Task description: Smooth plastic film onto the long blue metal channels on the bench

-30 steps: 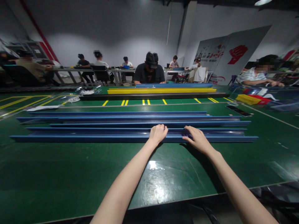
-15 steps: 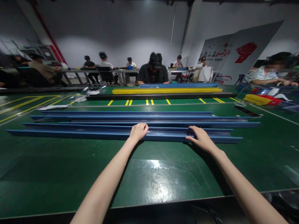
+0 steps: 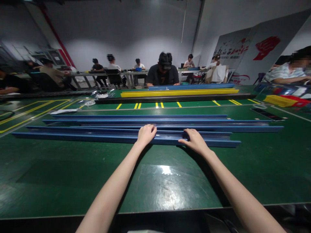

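Observation:
A long blue U-shaped channel [image 3: 80, 136] lies lengthwise across the green table in front of me. My left hand [image 3: 147, 133] is closed over its middle, fingers curled down and partly hidden. Farther right along the same channel, my right hand [image 3: 194, 139] straddles it, thumb at the near wall and fingers at the far wall. Just behind it, more blue channels [image 3: 184, 122] lie roughly parallel and close together. The nearest of these almost touches the held one.
Farther back lie a black rail [image 3: 170, 97], a yellow rail [image 3: 179, 93] and another blue rail [image 3: 194, 86]. A phone [image 3: 267, 114] rests at right, near a yellow tray [image 3: 279, 101]. A co-worker [image 3: 162, 72] sits opposite. The table's near edge [image 3: 145, 212] is below my forearms.
Relative to the other channels, the front channel has slid left. My right hand has moved left with it, closer to my left hand. The whole view has turned slightly left.

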A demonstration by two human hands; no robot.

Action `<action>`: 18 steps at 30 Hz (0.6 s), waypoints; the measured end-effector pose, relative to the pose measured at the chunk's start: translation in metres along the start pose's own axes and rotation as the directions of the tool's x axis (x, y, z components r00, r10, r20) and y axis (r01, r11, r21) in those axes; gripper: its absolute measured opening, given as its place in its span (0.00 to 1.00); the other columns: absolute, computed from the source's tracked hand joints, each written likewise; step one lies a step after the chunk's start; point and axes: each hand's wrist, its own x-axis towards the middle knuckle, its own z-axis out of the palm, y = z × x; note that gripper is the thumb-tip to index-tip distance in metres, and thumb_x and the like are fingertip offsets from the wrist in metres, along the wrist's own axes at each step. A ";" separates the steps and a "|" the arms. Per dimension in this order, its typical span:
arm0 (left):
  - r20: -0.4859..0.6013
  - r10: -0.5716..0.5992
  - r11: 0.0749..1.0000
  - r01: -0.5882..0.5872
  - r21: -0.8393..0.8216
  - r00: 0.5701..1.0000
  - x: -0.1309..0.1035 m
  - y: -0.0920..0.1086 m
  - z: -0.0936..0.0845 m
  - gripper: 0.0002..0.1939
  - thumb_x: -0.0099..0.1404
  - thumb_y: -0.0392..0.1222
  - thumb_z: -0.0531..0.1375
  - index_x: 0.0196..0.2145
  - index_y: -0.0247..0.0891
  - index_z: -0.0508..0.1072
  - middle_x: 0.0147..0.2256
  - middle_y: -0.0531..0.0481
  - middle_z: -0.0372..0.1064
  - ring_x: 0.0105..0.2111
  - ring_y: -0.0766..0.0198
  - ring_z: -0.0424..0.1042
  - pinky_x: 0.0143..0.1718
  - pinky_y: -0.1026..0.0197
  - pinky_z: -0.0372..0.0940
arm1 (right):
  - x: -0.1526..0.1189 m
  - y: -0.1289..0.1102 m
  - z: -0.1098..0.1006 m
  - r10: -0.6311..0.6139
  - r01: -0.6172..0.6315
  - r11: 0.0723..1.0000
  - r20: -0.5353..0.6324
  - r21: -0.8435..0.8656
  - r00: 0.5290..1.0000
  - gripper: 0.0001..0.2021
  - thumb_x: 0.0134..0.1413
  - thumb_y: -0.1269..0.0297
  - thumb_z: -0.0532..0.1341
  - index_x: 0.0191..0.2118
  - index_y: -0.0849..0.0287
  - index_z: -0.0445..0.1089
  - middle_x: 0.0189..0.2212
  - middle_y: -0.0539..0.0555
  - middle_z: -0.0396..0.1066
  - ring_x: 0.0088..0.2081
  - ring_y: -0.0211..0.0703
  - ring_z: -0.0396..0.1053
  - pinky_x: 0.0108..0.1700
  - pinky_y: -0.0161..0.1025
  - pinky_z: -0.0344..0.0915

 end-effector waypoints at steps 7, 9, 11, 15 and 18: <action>0.085 0.080 0.996 -0.078 -0.031 0.993 0.002 0.032 0.012 0.15 0.64 0.42 0.46 0.38 0.39 0.71 0.39 0.48 0.71 0.41 0.61 0.68 0.41 0.61 0.58 | 0.005 -0.036 0.013 -0.005 0.003 0.991 -0.018 -0.134 1.000 0.28 0.51 0.44 0.51 0.47 0.65 0.65 0.42 0.63 0.68 0.46 0.52 0.62 0.50 0.48 0.54; 0.129 0.102 0.995 -0.103 0.000 0.986 0.001 0.036 0.016 0.15 0.64 0.43 0.47 0.41 0.39 0.70 0.40 0.47 0.71 0.41 0.59 0.68 0.42 0.58 0.58 | 0.003 -0.045 0.014 0.013 -0.020 0.984 -0.042 -0.177 0.999 0.27 0.54 0.45 0.48 0.47 0.64 0.64 0.43 0.63 0.68 0.47 0.53 0.62 0.52 0.51 0.50; 0.136 0.102 0.993 -0.109 0.046 0.985 0.000 0.037 0.018 0.16 0.64 0.44 0.46 0.42 0.38 0.69 0.40 0.46 0.71 0.41 0.57 0.67 0.42 0.56 0.58 | 0.003 -0.051 0.015 0.026 -0.035 0.980 -0.052 -0.196 0.998 0.27 0.55 0.46 0.46 0.47 0.65 0.64 0.44 0.64 0.67 0.47 0.53 0.62 0.53 0.53 0.47; 0.099 0.086 0.991 -0.096 0.098 0.991 -0.004 0.029 0.019 0.16 0.64 0.43 0.45 0.39 0.37 0.70 0.39 0.44 0.71 0.41 0.57 0.67 0.42 0.55 0.57 | 0.005 -0.063 0.019 0.047 -0.056 0.979 -0.050 -0.197 0.998 0.29 0.54 0.45 0.46 0.47 0.66 0.64 0.45 0.65 0.67 0.48 0.53 0.61 0.53 0.52 0.47; 0.081 0.080 0.989 -0.089 0.114 0.994 -0.005 0.019 0.019 0.16 0.63 0.42 0.46 0.39 0.37 0.71 0.38 0.44 0.71 0.40 0.58 0.68 0.42 0.57 0.57 | 0.008 -0.071 0.023 0.052 -0.059 0.981 -0.044 -0.186 0.998 0.29 0.54 0.45 0.46 0.48 0.67 0.63 0.46 0.65 0.66 0.49 0.53 0.60 0.52 0.50 0.49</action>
